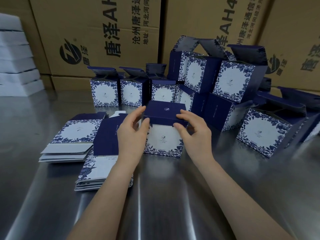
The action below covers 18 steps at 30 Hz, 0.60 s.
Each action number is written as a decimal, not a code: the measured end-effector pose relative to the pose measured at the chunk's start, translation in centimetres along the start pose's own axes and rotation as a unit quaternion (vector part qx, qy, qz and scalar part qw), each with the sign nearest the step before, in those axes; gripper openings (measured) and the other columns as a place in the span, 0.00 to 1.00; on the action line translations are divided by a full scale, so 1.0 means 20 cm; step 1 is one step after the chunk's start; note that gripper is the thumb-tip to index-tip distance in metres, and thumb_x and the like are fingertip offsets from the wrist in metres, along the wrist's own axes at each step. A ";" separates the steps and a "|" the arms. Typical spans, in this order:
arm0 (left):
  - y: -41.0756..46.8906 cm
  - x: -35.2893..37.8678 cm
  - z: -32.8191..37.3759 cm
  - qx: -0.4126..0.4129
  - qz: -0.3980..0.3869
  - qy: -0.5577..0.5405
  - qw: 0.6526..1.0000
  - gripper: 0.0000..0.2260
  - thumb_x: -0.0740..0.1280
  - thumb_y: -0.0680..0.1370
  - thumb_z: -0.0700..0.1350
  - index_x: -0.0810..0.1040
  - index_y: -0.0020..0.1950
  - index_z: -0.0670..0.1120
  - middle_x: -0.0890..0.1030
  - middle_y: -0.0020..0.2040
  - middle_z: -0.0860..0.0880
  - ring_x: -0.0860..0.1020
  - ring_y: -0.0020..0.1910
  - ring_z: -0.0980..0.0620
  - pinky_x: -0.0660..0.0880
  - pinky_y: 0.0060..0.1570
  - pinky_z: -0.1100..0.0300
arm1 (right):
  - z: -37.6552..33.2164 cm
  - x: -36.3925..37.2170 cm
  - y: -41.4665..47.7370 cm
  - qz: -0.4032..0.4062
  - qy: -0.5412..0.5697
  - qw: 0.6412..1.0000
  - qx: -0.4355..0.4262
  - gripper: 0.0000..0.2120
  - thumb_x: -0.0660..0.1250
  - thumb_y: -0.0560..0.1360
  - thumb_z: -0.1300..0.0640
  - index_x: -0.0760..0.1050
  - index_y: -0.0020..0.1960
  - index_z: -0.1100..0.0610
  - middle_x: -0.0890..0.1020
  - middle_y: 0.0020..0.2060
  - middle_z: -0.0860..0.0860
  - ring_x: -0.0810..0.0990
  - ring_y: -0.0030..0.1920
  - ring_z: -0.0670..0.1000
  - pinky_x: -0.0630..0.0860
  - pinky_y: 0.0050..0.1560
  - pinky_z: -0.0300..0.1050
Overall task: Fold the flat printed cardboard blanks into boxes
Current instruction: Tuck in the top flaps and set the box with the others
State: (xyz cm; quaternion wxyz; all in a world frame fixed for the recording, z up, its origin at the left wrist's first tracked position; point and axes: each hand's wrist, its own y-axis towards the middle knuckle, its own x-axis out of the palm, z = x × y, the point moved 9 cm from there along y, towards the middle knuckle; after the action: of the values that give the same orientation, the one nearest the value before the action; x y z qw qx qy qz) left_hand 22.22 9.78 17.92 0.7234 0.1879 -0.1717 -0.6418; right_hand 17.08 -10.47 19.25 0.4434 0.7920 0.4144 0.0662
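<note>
A blue-and-white floral printed box (164,135) stands upright on the steel table in the middle. Its dark blue lid flap (164,110) is folded down over the top. My left hand (132,130) grips the box's left side, thumb at the lid's front corner. My right hand (192,127) pinches the lid's front edge on the right. Two stacks of flat printed blanks lie to the left: one at the far left (69,141), another nearer me (97,172), partly under my left forearm.
Several folded boxes with open lids stand in a row behind (105,92) and lie piled at the right (237,80). Large brown shipping cartons (97,32) wall off the back. White foam sheets (15,66) are stacked at the far left. The steel table (155,205) extends toward me.
</note>
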 end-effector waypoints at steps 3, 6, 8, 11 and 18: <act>0.00 -0.02 0.03 0.046 0.023 0.079 0.996 0.10 0.66 0.79 0.38 0.82 0.54 0.51 0.83 0.51 0.52 0.79 0.48 0.62 0.73 0.50 0.72 | 0.05 -0.01 0.03 0.019 -0.045 0.999 0.017 0.10 0.72 0.74 0.61 0.81 0.56 0.57 0.76 0.62 0.48 0.75 0.62 0.51 0.75 0.59 0.48; -0.02 0.05 0.02 0.073 -0.031 0.129 0.988 0.10 0.65 0.78 0.37 0.83 0.50 0.50 0.82 0.43 0.57 0.77 0.40 0.65 0.69 0.43 0.73 | 0.11 -0.01 0.10 0.047 -0.065 0.995 0.053 0.08 0.72 0.75 0.62 0.82 0.54 0.58 0.70 0.62 0.55 0.74 0.52 0.50 0.73 0.53 0.36; -0.04 0.11 0.01 0.071 -0.081 0.154 0.982 0.09 0.66 0.78 0.37 0.84 0.49 0.49 0.80 0.37 0.60 0.75 0.34 0.65 0.68 0.38 0.71 | 0.14 0.00 0.15 0.048 -0.073 0.993 0.077 0.08 0.72 0.75 0.61 0.82 0.54 0.57 0.68 0.55 0.53 0.72 0.44 0.49 0.73 0.51 0.39; -0.11 0.23 -0.02 0.061 -0.175 0.199 0.962 0.09 0.66 0.78 0.39 0.84 0.49 0.51 0.78 0.34 0.58 0.76 0.34 0.57 0.73 0.40 0.60 | 0.20 0.05 0.23 0.031 -0.100 0.989 0.107 0.08 0.70 0.76 0.59 0.80 0.55 0.55 0.69 0.50 0.51 0.71 0.39 0.46 0.72 0.49 0.42; -0.27 0.42 -0.08 0.028 -0.335 0.268 0.903 0.10 0.63 0.79 0.44 0.83 0.54 0.54 0.84 0.47 0.50 0.80 0.49 0.47 0.77 0.52 0.52 | 0.33 0.13 0.43 -0.007 -0.256 0.956 0.143 0.09 0.67 0.79 0.53 0.76 0.57 0.53 0.72 0.57 0.54 0.75 0.52 0.57 0.69 0.42 0.48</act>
State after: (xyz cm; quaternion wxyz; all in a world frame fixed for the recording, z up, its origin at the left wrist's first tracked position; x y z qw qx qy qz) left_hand 19.39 1.03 13.94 0.4786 0.4194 0.0839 -0.7668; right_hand 27.05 -15.13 21.21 0.4174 0.8345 0.2975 -0.2022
